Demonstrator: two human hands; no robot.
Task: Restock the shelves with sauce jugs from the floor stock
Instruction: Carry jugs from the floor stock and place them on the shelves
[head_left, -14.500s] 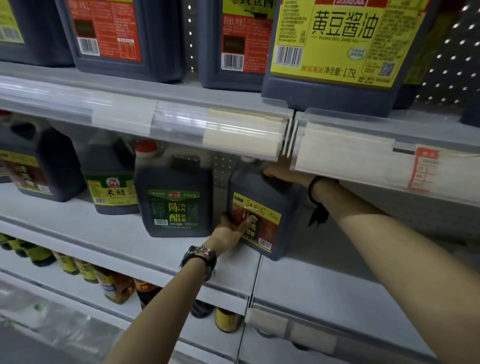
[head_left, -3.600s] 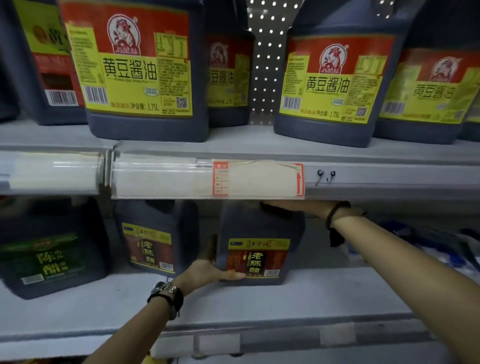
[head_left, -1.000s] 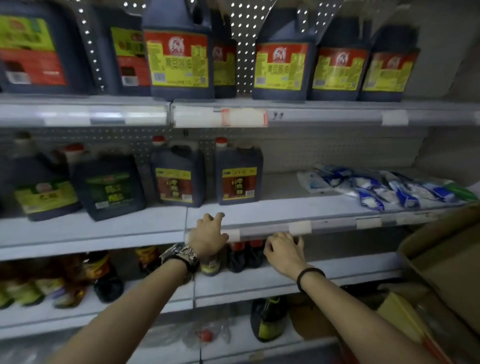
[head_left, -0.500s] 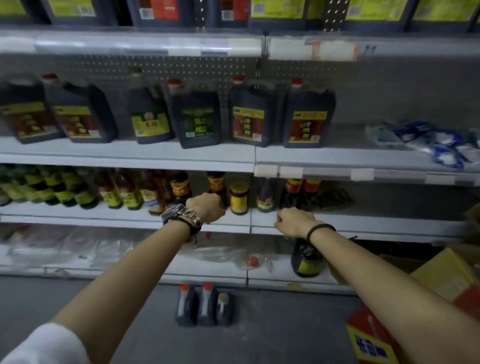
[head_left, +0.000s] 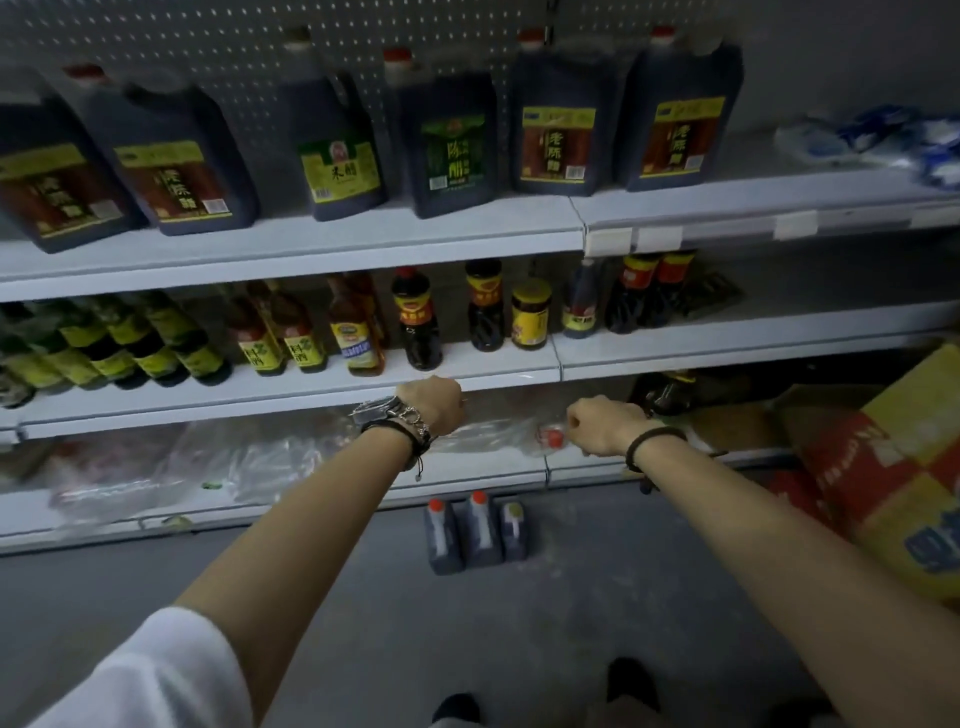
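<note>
Now our left hand (head_left: 434, 405) and right hand (head_left: 602, 423) hang out in front of the lower shelves, well above the floor (head_left: 363, 623). The fingers of both curl under and away from us; nothing shows in them, but we cannot tell how tightly they are closed.

What we are after, the three floor jugs (head_left: 470, 532), stands upright in a tight row against the foot of the shelving, sides touching. On the jug shelf (head_left: 311, 254) a line of shelved jugs (head_left: 680, 114) is in place, with bare space to its right before the blue packets (head_left: 883, 137).

We judge the next step to be a reach down for one floor jug, and that is where trouble could start. Packed as they are, pulling one by its handle may drag or tip its neighbour. A full jug is probably heavy, so a one-handed or shallow hold could let it swing and slip. On the way up it might clip a shelf edge or the small bottles (head_left: 415, 317). The cardboard box (head_left: 909, 457) crowds our right side and may cramp the lift.
</note>
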